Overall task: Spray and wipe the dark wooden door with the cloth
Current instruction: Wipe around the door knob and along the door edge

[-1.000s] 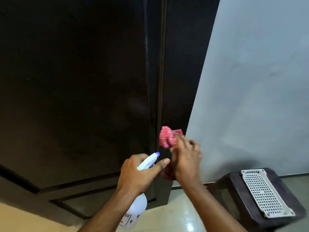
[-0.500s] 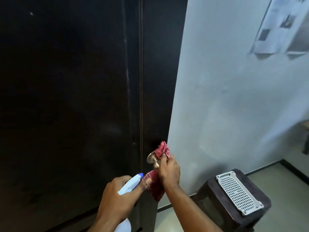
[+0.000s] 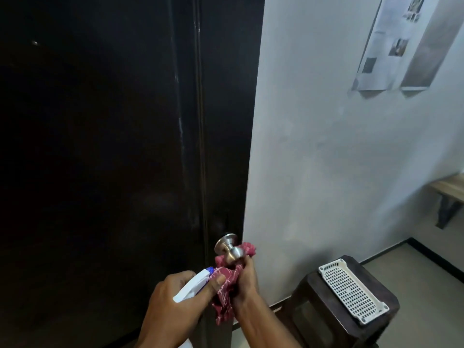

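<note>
The dark wooden door [image 3: 100, 159] fills the left half of the view, with a silver round knob [image 3: 229, 248] near its right edge. My right hand [image 3: 246, 280] grips a red patterned cloth [image 3: 227, 292] just below and beside the knob; part of the cloth pokes out behind the knob. My left hand [image 3: 173, 310] holds a white spray bottle [image 3: 193, 285] with a blue nozzle tip, which points toward the cloth and the door edge. The bottle's body is mostly hidden under my hand.
A pale wall [image 3: 326, 146] stands right of the door, with papers [image 3: 391, 43] pinned high up. A dark wooden stool [image 3: 326, 317] at lower right carries a white perforated tray [image 3: 351, 290]. A wooden shelf [image 3: 449, 189] juts out at the far right.
My view has tilted upward and the knob has come clear of the cloth. My right hand with the cloth has slid from over the knob to just below it. The left hand still holds the bottle.
</note>
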